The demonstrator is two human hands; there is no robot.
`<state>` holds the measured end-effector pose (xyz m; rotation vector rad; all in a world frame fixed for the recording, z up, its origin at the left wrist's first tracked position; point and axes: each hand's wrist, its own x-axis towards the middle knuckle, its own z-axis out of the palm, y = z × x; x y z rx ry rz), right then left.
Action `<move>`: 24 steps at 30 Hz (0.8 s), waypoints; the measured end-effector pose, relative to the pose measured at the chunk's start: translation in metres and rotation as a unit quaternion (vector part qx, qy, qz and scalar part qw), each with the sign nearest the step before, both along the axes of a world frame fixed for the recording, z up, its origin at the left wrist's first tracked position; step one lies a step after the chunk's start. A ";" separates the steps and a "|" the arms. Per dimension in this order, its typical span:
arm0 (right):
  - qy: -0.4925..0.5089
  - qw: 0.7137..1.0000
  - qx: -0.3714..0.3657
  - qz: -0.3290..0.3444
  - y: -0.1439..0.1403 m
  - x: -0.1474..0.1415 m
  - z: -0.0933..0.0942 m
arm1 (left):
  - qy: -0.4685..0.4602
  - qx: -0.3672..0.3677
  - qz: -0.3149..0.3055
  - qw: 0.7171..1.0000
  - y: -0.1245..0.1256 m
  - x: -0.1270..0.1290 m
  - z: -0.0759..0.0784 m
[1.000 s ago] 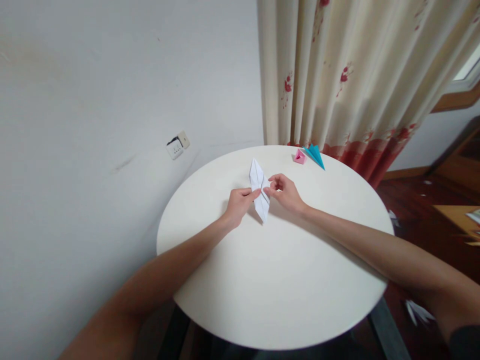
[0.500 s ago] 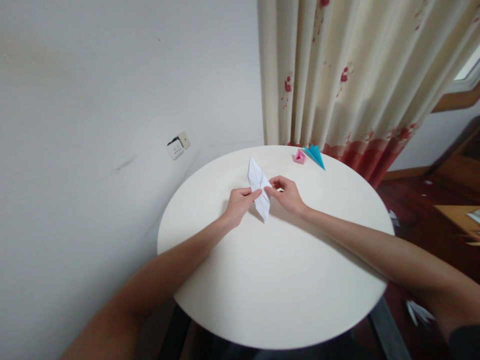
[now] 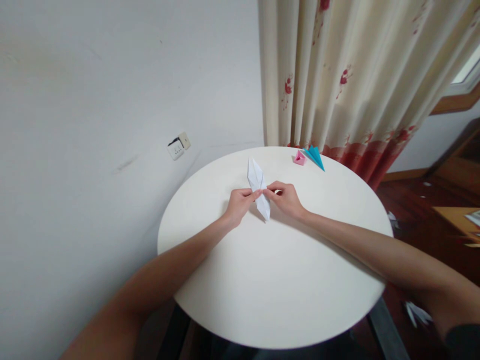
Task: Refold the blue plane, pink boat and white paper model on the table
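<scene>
A folded sheet of white paper (image 3: 256,175), long and pointed at both ends with crease lines on it, is held just over the round white table. My left hand (image 3: 238,204) pinches its left edge near the middle, thumb on top. From the other side my right hand (image 3: 285,198) pinches the right edge, its thumb close to the left thumb. The fingers beneath the paper are partly hidden.
The round white table (image 3: 277,290) fills the middle. Near its far edge lie a pink folded-paper piece (image 3: 299,158) and a blue paper plane (image 3: 315,157). A wall with a socket (image 3: 175,149) stands left, a patterned curtain (image 3: 337,75) behind.
My right fingers have closed in on the paper's right edge, and the right side of the paper has folded inward, so it looks narrower. The left hand stays in place.
</scene>
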<state>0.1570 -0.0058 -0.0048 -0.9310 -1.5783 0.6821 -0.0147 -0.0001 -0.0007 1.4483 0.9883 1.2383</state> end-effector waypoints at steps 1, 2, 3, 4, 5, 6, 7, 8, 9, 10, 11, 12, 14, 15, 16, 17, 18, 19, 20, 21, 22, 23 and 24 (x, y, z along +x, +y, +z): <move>0.003 1.000 0.000 0.000 0.000 0.000 0.000 | 0.009 -0.002 0.001 1.000 0.000 0.000 0.000; 0.005 1.000 -0.002 -0.001 0.000 0.000 0.000 | 0.019 -0.005 0.002 1.000 0.001 -0.001 -0.001; 0.007 1.000 -0.004 -0.002 0.000 0.000 0.000 | 0.030 -0.008 0.002 1.000 0.001 -0.001 -0.001; 0.009 1.000 -0.008 -0.001 0.001 0.000 0.000 | 0.042 -0.010 0.003 0.999 0.002 -0.002 -0.002; 0.012 1.000 -0.013 0.003 0.001 0.000 0.000 | 0.055 -0.009 0.003 0.998 0.003 -0.003 -0.002; 0.015 1.000 -0.019 0.008 0.002 0.001 0.001 | 0.065 -0.006 0.003 0.998 0.003 -0.003 -0.002; 0.020 0.999 -0.026 0.016 0.002 0.001 0.001 | 0.071 -0.002 0.003 0.997 0.003 -0.003 -0.002; 0.024 0.999 -0.033 0.025 0.003 0.002 0.001 | 0.070 0.000 0.002 0.998 0.003 -0.003 -0.002; 0.027 0.998 -0.039 0.034 0.004 0.002 0.001 | 0.063 0.001 -0.001 0.998 0.003 -0.003 -0.002; 0.029 0.998 -0.044 0.042 0.005 0.003 0.001 | 0.051 -0.001 -0.003 0.999 0.002 -0.003 -0.002; 0.030 0.997 -0.047 0.048 0.006 0.003 0.000 | 0.039 -0.005 -0.004 0.999 0.001 -0.002 -0.001; 0.030 0.997 -0.049 0.052 0.007 0.004 0.000 | 0.028 -0.008 -0.005 1.000 0.001 -0.002 -0.001; 0.032 0.997 -0.051 0.053 0.008 0.004 -0.002 | 0.016 -0.013 -0.007 1.000 -0.001 -0.002 0.001; 0.034 0.997 -0.053 0.052 0.009 0.004 -0.002 | 0.013 -0.016 -0.010 1.000 -0.001 -0.002 0.002; 0.038 0.996 -0.055 0.051 0.009 0.004 -0.003 | 0.011 -0.018 -0.016 1.000 -0.002 -0.002 0.003; 0.042 0.996 -0.057 0.050 0.009 0.003 -0.003 | 0.009 -0.021 -0.023 0.999 -0.002 -0.003 0.004; 0.048 0.996 -0.059 0.050 0.008 0.003 -0.003 | 0.007 -0.024 -0.032 0.999 -0.002 -0.003 0.006; 0.055 0.995 -0.062 0.052 0.007 0.002 -0.002 | 0.007 -0.027 -0.040 0.999 -0.002 -0.004 0.007; 0.062 0.994 -0.066 0.056 0.006 0.002 -0.001 | 0.010 -0.030 -0.048 0.998 -0.003 -0.004 0.007; 0.068 0.993 -0.074 0.061 0.005 0.002 0.000 | 0.017 -0.033 -0.056 0.998 -0.003 -0.005 0.008; 0.074 0.991 -0.086 0.066 0.003 0.001 0.001 | 0.025 -0.036 -0.064 0.997 -0.003 -0.005 0.008; 0.079 0.989 -0.102 0.073 0.002 0.001 0.003 | 0.034 -0.039 -0.074 0.996 -0.003 -0.006 0.008; 0.085 0.986 -0.119 0.079 0.001 0.001 0.004 | 0.041 -0.042 -0.085 0.995 -0.003 -0.006 0.008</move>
